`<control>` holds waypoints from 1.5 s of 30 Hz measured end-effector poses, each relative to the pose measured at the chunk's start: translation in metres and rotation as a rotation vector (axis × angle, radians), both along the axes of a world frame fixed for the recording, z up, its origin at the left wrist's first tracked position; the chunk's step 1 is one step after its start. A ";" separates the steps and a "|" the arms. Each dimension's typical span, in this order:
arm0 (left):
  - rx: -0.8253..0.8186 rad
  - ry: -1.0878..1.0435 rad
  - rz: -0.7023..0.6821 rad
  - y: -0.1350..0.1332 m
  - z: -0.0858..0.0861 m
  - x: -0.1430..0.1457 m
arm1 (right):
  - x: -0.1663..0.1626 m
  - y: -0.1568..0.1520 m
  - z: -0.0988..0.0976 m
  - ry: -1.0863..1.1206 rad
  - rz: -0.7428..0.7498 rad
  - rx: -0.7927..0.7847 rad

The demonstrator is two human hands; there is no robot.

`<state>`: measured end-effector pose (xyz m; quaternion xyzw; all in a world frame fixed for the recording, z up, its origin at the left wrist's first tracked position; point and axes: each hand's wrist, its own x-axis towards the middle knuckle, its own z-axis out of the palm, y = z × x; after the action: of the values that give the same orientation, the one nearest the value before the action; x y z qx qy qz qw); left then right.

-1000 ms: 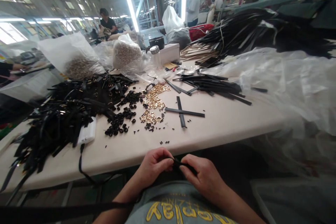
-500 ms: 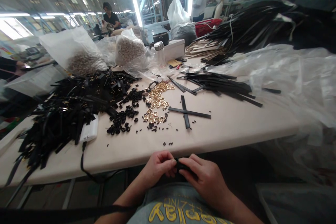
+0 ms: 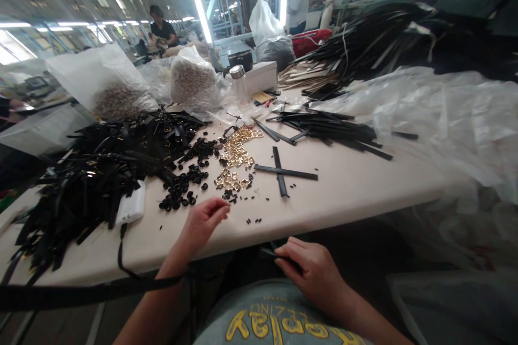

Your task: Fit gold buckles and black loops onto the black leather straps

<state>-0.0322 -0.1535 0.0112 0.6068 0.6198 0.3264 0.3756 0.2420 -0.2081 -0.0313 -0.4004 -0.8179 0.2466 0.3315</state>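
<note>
My right hand (image 3: 309, 264) is closed around a dark strap (image 3: 269, 253), held low in front of my shirt just off the table's near edge. Part of the strap is hidden by my fingers. My left hand (image 3: 206, 221) hovers over the table's front edge, its fingers loosely curved and a little apart from the thumb, with nothing visible in them. Just beyond its fingertips lie small black pieces (image 3: 230, 197) and a heap of gold buckles (image 3: 234, 179). Round black parts (image 3: 178, 194) are to its upper left. Two black straps lie crossed (image 3: 279, 172) farther right.
A large tangle of black straps with buckles (image 3: 81, 183) covers the left, beside a white power bank (image 3: 131, 205) with a cable. More black strips (image 3: 324, 126) and plastic sheeting (image 3: 437, 118) lie right. Behind stand filled bags (image 3: 192, 78) and a lidded jar (image 3: 238, 83).
My left hand has let go of the dark strap and moved up and left over the table edge. My right hand still holds the strap. The view has shifted slightly.
</note>
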 end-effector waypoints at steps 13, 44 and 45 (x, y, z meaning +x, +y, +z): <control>0.015 0.678 -0.092 0.095 0.007 -0.024 | 0.001 -0.002 -0.002 -0.030 -0.025 -0.021; -0.056 0.685 -0.151 0.123 0.003 -0.025 | 0.007 -0.003 -0.001 0.002 -0.055 -0.052; -0.047 0.682 -0.171 0.122 0.004 -0.027 | 0.007 -0.003 -0.002 0.003 -0.055 -0.060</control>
<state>-0.0591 -0.0312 0.0150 0.7217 0.6639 0.0580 0.1871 0.2495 -0.2111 -0.0333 -0.4323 -0.7983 0.2622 0.3273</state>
